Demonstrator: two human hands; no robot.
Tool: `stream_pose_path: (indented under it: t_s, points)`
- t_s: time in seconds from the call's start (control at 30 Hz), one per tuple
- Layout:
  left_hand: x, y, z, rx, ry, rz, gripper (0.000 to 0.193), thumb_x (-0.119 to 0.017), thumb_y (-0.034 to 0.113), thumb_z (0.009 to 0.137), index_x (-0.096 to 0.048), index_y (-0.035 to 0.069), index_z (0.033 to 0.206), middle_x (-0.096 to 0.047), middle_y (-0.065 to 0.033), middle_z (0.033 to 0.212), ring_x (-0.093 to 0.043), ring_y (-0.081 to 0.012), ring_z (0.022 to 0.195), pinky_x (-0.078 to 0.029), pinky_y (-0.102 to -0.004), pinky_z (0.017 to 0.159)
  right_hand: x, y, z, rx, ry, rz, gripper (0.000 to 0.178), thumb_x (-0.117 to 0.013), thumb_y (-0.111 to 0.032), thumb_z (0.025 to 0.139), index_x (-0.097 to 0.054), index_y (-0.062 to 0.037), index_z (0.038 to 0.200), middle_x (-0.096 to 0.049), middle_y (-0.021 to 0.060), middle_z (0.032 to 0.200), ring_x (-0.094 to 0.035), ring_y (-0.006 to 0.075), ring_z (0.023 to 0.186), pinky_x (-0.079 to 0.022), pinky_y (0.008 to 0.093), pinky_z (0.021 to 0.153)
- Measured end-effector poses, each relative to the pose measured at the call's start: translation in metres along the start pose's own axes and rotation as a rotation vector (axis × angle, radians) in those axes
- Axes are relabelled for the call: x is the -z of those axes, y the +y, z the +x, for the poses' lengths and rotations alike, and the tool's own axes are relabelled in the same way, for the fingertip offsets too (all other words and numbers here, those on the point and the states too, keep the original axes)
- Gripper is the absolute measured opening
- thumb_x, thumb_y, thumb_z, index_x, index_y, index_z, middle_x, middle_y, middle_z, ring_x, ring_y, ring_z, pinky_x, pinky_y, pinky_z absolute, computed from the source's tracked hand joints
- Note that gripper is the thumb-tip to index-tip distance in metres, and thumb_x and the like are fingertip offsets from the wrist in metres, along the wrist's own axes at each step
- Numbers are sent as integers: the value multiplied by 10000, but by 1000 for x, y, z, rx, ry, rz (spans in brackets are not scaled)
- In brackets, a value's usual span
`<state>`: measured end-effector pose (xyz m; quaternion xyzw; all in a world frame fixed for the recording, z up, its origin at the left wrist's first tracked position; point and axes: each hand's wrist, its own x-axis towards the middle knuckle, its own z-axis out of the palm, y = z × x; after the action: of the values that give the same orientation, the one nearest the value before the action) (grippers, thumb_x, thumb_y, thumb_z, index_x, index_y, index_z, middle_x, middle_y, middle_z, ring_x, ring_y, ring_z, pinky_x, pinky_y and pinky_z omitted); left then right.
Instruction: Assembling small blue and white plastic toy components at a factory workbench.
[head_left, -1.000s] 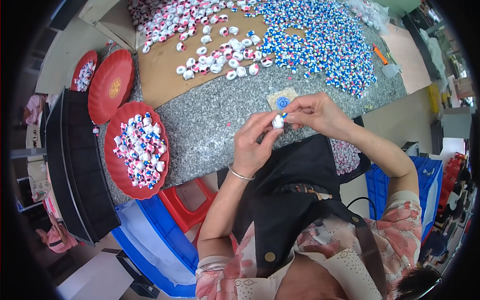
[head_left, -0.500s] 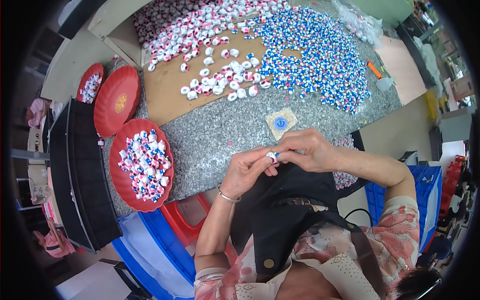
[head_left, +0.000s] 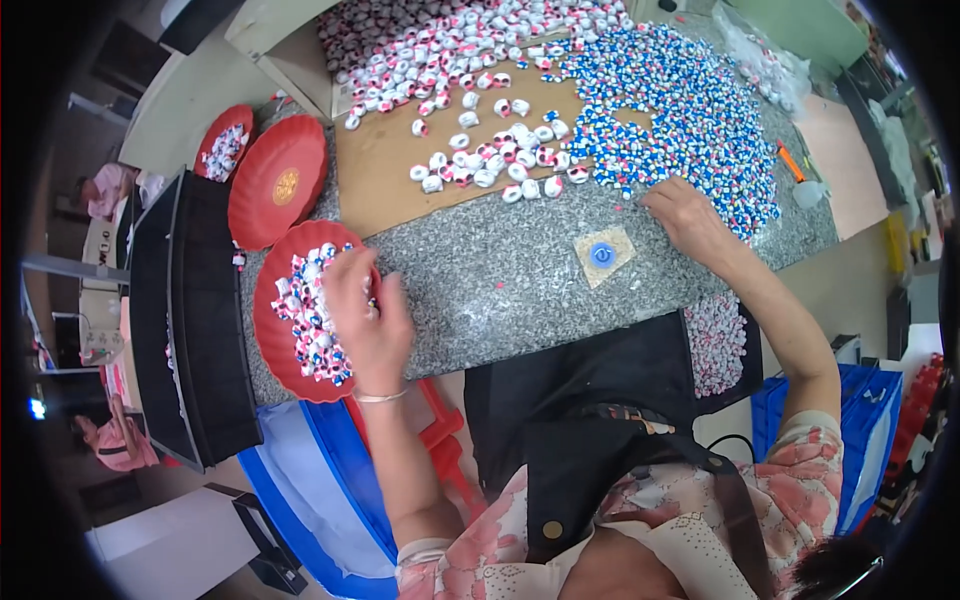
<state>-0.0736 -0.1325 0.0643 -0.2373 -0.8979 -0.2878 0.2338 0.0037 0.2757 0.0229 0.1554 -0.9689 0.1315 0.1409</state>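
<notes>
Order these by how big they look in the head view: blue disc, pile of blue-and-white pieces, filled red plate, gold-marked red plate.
1. Pile of blue-and-white pieces
2. Filled red plate, partly behind the left hand
3. Gold-marked red plate
4. Blue disc

Nearness may exaggerate the gap between the plates.

Bright, even light | left grip blurred | edges bent, corners black

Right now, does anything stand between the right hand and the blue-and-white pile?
Nothing visible does: the right hand is at the near edge of the pile; the blue disc lies nearer the person.
</notes>
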Motion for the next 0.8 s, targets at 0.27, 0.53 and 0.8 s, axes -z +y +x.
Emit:
stream_pose_path:
  t_s: [0.27,0.53,0.8]
  points:
    - [-137,42,45,-94,-197,-227,262,-699,65,787,-598,48,1029,-598,-149,1000,-588,-356,829,-494,-426,733,-1,-14,2,-108,-16,-25,166,-601,12,810,-578,-5,973,-561,157,941,-570,323,878,-475,382,741]
    - [-93,54,21,497,-494,-1096,187,-608,49,902,-568,33,1084,-604,-78,1030,-599,-139,865,-493,-287,737,17,-47,-30,-252,-59,315,128,-693,-81,811,-677,-4,913,-658,139,806,-641,314,726,-499,376,648]
    - [-80,68,-52,609,-344,-1478,295,-627,-47,864,-585,-5,1153,-607,-81,1100,-589,-131,963,-483,-254,852,26,-56,-8,-124,-186,280,117,-674,-71,797,-667,-15,900,-640,148,801,-632,353,747,-501,422,648]
